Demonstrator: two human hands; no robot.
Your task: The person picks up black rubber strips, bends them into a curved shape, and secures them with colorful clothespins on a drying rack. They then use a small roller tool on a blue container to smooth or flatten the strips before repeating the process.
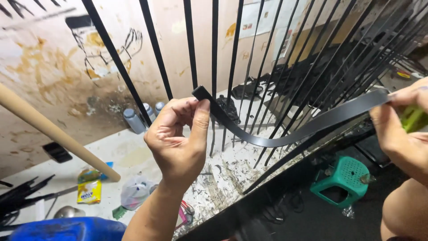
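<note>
One black strap (285,134) stretched mid-air between two hands, sagging in a shallow curve over the paint-spattered counter (133,154). Left hand (178,138) grip pinched closed on the strap's left end, thumb on top. Right hand (401,122) grip closed on the right end, also holding one green object (413,118). Three grey spray cans (145,117) behind, one green stool (345,177) below.

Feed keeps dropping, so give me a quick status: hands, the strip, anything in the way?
Left hand pinches one end of the black strip; right hand grips the other, with a green object. Strip sags between. Black metal bars stand close behind.
</note>
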